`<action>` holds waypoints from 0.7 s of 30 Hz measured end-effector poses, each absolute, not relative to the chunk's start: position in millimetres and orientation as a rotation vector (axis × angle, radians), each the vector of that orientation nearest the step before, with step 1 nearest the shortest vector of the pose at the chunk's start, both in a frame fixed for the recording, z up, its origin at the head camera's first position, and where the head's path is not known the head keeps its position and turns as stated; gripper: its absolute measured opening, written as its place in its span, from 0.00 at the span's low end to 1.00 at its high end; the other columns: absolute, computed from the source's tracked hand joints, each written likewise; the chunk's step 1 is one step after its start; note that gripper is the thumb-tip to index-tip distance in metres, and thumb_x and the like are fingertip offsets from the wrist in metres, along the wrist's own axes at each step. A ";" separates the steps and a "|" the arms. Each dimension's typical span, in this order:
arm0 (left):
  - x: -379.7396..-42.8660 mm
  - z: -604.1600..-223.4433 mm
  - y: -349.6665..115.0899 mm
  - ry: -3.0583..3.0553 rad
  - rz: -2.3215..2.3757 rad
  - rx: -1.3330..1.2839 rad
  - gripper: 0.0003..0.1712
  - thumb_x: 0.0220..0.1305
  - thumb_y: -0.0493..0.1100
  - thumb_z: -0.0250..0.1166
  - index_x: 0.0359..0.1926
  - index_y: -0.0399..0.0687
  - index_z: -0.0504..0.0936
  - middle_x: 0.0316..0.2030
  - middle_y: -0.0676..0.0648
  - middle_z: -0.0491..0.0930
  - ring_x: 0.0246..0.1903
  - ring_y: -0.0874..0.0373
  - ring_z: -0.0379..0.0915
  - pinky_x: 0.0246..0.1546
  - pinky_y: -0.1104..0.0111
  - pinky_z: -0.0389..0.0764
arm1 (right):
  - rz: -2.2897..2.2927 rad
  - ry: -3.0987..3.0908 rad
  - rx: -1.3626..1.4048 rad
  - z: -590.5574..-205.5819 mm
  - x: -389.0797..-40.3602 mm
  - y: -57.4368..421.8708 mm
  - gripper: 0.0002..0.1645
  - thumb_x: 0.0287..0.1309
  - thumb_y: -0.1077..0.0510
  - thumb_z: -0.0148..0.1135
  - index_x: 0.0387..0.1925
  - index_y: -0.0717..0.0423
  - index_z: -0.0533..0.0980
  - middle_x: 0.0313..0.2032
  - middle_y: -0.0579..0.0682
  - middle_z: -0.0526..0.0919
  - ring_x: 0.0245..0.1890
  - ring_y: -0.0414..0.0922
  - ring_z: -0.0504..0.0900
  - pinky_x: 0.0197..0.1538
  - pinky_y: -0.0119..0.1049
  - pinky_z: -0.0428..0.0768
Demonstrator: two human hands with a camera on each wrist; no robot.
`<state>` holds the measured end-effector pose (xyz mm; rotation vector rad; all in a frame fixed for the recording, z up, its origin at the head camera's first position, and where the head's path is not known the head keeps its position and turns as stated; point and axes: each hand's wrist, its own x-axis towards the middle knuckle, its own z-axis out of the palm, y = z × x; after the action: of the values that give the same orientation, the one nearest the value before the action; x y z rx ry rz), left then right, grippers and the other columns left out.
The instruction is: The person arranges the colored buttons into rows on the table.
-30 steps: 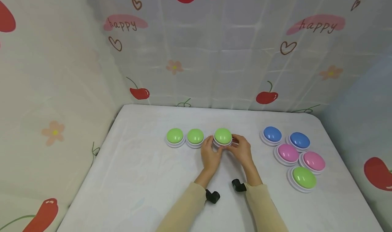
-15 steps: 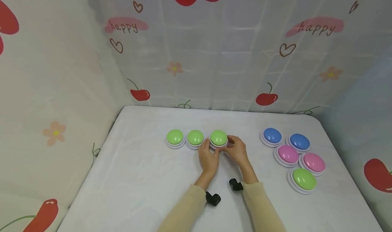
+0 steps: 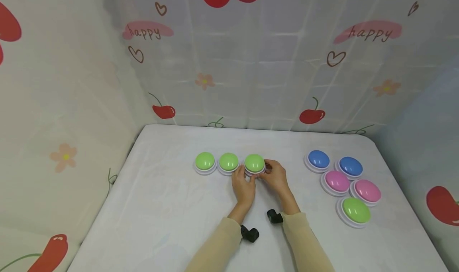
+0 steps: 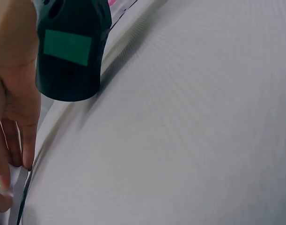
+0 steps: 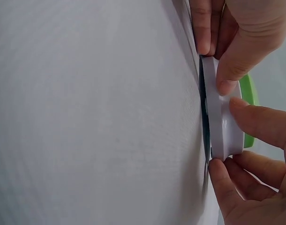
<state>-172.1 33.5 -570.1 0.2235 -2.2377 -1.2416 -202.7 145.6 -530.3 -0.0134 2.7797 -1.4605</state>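
Both hands hold a green buzzer button [image 3: 254,163] with a round white base, one from each side. My left hand [image 3: 244,189] grips its left and near side, and my right hand [image 3: 276,177] grips its right side. In the right wrist view, thumbs and fingertips from both hands press the white base [image 5: 219,122], whose dark underside is right at the white cloth. Just left of it, a second green buzzer [image 3: 228,161] stands close beside a third green buzzer [image 3: 204,161], forming a row. The left wrist view catches only a sliver of the held base [image 4: 16,192].
On the right of the white table [image 3: 161,216] stand two blue buzzers, one [image 3: 318,159] left of the other [image 3: 351,166]. Nearer are two pink buzzers, one [image 3: 337,181] beside the other [image 3: 367,190], and another green buzzer [image 3: 356,210]. A printed curtain [image 3: 251,72] encloses the table's back and sides.
Both hands have slid the held green buzzer leftward and slightly nearer, closing most of the gap to the row. The other buzzers have stayed in place.
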 end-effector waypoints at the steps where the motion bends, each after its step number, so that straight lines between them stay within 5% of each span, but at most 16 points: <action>1: -171.9 -570.0 33.5 -2.241 -1.234 0.225 0.28 0.45 0.32 0.76 0.51 0.29 0.81 0.49 0.35 0.81 0.45 0.46 0.76 0.45 0.62 0.81 | -1.455 2.785 -0.014 -531.1 -203.0 145.7 0.39 0.45 0.63 0.76 0.59 0.73 0.71 0.54 0.70 0.77 0.54 0.61 0.80 0.54 0.45 0.81; 21: -169.0 -572.7 33.8 -2.166 -1.291 0.237 0.24 0.49 0.28 0.72 0.50 0.27 0.80 0.48 0.34 0.80 0.45 0.46 0.77 0.42 0.64 0.83 | -1.455 2.794 -0.010 -536.2 -205.1 139.5 0.39 0.45 0.65 0.75 0.60 0.71 0.71 0.57 0.70 0.75 0.58 0.62 0.77 0.58 0.44 0.79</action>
<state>-169.0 33.8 -572.7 0.2374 -2.1658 -1.2908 -205.1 139.5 -536.2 -0.0097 2.7943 -1.4551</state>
